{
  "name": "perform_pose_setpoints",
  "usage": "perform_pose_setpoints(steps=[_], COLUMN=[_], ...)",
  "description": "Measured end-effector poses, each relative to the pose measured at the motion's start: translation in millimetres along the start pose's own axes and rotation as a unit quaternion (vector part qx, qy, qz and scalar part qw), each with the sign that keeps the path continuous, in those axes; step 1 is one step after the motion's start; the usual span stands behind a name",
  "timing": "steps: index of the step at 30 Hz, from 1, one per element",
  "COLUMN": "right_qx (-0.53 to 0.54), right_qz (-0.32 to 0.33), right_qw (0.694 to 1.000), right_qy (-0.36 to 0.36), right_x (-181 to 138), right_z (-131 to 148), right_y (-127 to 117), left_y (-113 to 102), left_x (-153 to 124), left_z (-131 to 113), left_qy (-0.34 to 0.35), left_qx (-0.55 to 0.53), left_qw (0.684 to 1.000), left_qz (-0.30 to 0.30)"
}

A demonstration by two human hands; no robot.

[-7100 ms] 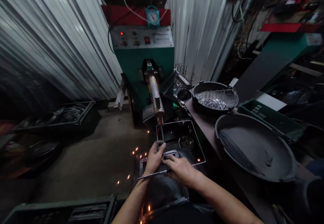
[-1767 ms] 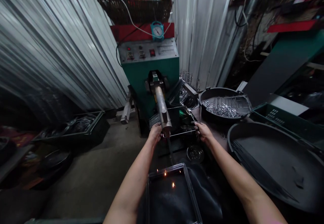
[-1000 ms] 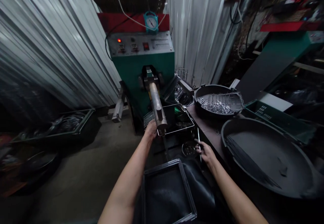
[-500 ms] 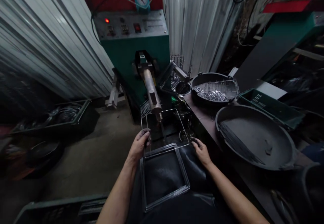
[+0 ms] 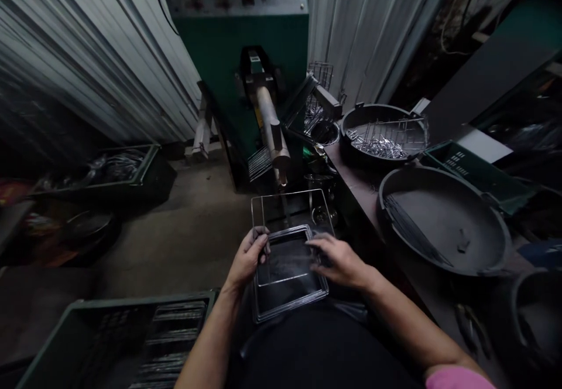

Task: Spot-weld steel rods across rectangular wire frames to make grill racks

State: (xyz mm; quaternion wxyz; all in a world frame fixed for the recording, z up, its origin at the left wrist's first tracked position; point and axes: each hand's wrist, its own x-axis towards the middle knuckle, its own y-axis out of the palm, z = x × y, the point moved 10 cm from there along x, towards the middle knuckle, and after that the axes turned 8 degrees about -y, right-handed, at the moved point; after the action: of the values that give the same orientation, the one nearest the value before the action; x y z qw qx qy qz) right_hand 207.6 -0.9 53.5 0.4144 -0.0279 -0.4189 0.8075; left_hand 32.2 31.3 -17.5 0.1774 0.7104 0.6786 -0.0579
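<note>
My left hand (image 5: 251, 254) is closed around the left side of a thin rectangular wire frame (image 5: 302, 192). That frame is held tilted above a stack of similar wire frames (image 5: 293, 305) lying on my lap. My right hand (image 5: 338, 260), blurred by motion, reaches in from the right with its fingers stretched and apart. Its fingertips are over the stack's upper right corner, near the held frame's right side; whether they touch wire I cannot make out. Just beyond the held frame is the tip of a green spot-welding machine's thick metal arm (image 5: 273, 137).
A round dark tray (image 5: 439, 216) with thin rods stands on the right bench; behind it a second tray (image 5: 373, 128) holds short wire pieces. Green crates stand at lower left (image 5: 88, 342) with wire parts, at far left (image 5: 153, 172), and on the bench (image 5: 478, 172).
The held wire frame has come down and nearer, over the stack. My right hand has moved left from the frame's corner to the stack's upper right. The view has tipped downward.
</note>
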Motion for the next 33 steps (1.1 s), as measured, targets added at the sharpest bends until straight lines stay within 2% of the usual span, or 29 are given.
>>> perform_pose_setpoints(steps=[2,4,8,16,22,33], right_qx=[-0.027,-0.045,-0.079,-0.176,-0.197,-0.252], right_qz=[0.106,0.174,0.221,0.213,0.188,0.19], right_qw=[0.994,0.984,0.971,0.96,0.962,0.949], right_qy=[0.0,0.011,0.033,0.046,0.032,0.015], right_x=[-0.3,-4.8,-9.9,-4.6,-1.1,14.7], right_z=[10.0,11.8,7.5,4.5,7.6,5.8], right_y=[31.2,50.3,60.7,60.3,53.7,48.2], left_y=[-1.3,-5.0,-6.8,-1.9,-0.7,0.4], left_x=[-4.2,-6.6,-7.7,-6.3,0.2,15.2], left_z=[4.5,8.6,12.3,11.0,15.5,13.1], left_qy=[0.0,-0.002,-0.008,-0.007,-0.003,0.022], left_qx=[-0.011,-0.02,-0.017,-0.022,-0.034,-0.054], left_qw=[1.0,1.0,1.0,1.0,0.999,0.998], left_qz=[-0.008,-0.02,-0.016,-0.012,-0.019,-0.008])
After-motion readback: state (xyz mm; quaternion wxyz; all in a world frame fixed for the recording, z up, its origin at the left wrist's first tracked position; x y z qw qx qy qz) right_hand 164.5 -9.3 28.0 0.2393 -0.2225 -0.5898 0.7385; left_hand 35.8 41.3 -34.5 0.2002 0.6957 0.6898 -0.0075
